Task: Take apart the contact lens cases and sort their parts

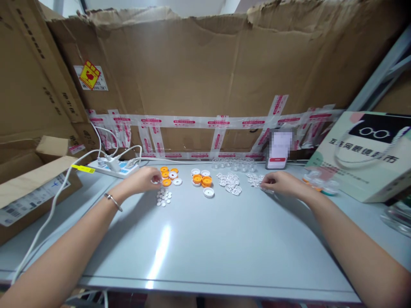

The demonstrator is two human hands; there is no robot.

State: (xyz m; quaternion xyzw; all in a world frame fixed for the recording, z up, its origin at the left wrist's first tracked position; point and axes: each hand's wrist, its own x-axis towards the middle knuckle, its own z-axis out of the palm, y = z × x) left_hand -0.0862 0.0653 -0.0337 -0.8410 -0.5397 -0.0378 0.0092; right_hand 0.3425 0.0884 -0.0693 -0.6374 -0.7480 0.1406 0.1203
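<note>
My left hand (148, 179) is closed at the left group of parts, its fingertips around a small whitish piece. Beside it lie orange and white rings (166, 182), with small white discs (163, 197) just below. In the middle sit orange and white round caps (206, 181), some stacked. To their right is a pile of white flat pieces (233, 184). My right hand (275, 183) pinches at the edge of another small pile of white pieces (254, 180); what its fingertips hold is too small to make out.
Clear cups (239, 164) line the back near a propped phone (278, 149). A power strip (120, 167) with cables and an open carton (38, 188) are at left. A paper bag (359, 158) and clear-lidded pieces (327, 185) stand right. Cardboard (199, 77) walls the back.
</note>
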